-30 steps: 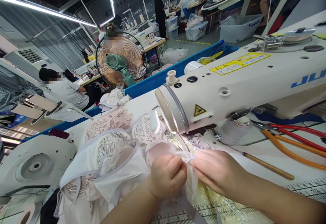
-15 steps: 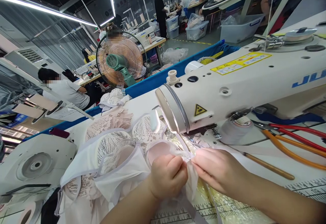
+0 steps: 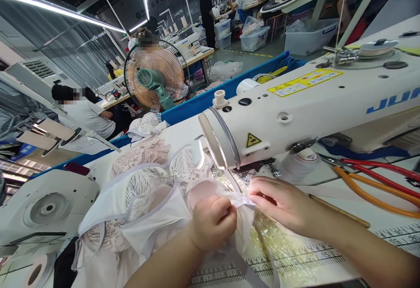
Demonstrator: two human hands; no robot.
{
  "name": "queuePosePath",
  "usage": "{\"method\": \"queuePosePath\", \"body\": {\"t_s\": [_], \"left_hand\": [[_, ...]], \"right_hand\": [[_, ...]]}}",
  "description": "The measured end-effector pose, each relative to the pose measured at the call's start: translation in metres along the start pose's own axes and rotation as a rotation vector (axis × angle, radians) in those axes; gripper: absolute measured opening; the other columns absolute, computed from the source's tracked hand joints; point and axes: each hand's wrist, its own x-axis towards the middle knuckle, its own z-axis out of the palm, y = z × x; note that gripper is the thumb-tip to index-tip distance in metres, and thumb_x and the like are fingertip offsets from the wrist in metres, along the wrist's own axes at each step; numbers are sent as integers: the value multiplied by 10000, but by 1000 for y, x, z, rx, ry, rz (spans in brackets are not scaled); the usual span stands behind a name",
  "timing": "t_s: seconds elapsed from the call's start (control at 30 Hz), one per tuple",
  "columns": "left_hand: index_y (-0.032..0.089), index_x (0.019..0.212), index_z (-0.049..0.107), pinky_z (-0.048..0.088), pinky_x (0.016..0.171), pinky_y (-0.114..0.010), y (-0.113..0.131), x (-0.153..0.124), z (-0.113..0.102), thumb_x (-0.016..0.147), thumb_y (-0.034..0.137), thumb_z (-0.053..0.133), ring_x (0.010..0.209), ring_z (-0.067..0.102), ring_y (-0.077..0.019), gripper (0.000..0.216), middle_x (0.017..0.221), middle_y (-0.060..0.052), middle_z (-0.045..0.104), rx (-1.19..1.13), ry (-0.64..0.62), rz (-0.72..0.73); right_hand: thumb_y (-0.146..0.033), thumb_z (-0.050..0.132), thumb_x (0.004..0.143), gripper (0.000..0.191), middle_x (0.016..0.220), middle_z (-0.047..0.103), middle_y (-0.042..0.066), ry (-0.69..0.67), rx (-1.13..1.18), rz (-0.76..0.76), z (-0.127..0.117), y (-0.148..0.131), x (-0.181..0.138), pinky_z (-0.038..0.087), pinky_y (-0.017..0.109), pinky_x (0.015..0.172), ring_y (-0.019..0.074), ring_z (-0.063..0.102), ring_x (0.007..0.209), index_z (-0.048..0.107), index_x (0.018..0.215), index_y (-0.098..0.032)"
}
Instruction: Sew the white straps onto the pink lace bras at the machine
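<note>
My left hand (image 3: 212,222) is closed in a pinch on the edge of a white lace garment (image 3: 144,200) lying on the sewing table. My right hand (image 3: 282,202) pinches the same white fabric strip just right of the left one, under the head of the white sewing machine (image 3: 295,109). The garment's lace cups spread out to the left of my hands. The needle area is partly hidden behind my fingers.
Red and orange handled pliers (image 3: 377,178) and a brown stick (image 3: 341,211) lie right of the machine. A thread cone (image 3: 295,168) stands under its arm. More lace pieces (image 3: 147,126) sit behind, a fan (image 3: 155,78) beyond. Other workers sit at the far left and back.
Both hands have moved up a little toward the machine's foot with the fabric strip still pinched between them; the view has shifted slightly.
</note>
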Motion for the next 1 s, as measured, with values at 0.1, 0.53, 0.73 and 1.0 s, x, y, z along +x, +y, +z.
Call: {"method": "queuePosePath", "body": {"t_s": [0.1, 0.53, 0.73, 1.0], "left_hand": [[180, 591, 478, 288, 433, -231, -2, -3, 1, 770, 148, 430, 435, 333, -86, 187, 469, 33, 402, -22, -8, -33], [183, 764, 529, 456, 536, -236, -9, -7, 11, 741, 98, 464, 591, 562, -125, 108, 662, -29, 614, -325, 88, -197], [164, 690, 500, 465, 660, -277, -9, -2, 16, 662, 183, 605, 685, 567, -134, 111, 707, -26, 605, -814, 57, -665], [142, 670, 530, 411, 689, -282, -13, 4, 16, 597, 262, 722, 701, 527, -131, 238, 722, -24, 586, -1056, -19, -749]], "right_hand": [[-198, 329, 886, 222, 710, 526, 27, 6, 37, -36, 3, 1, 0, 404, 263, 574, 139, 485, 638, 483, 726, -190], [-175, 427, 833, 166, 628, 509, -7, -106, 4, -57, 18, 1, -1, 367, 228, 508, 120, 466, 565, 478, 676, -181], [-159, 416, 820, 167, 655, 514, 9, -70, -66, -102, 24, 5, 0, 369, 239, 545, 134, 467, 598, 495, 675, -179], [-150, 405, 821, 175, 638, 490, 5, -87, -145, -183, 30, 14, 0, 339, 248, 535, 134, 439, 580, 478, 665, -184]]}}
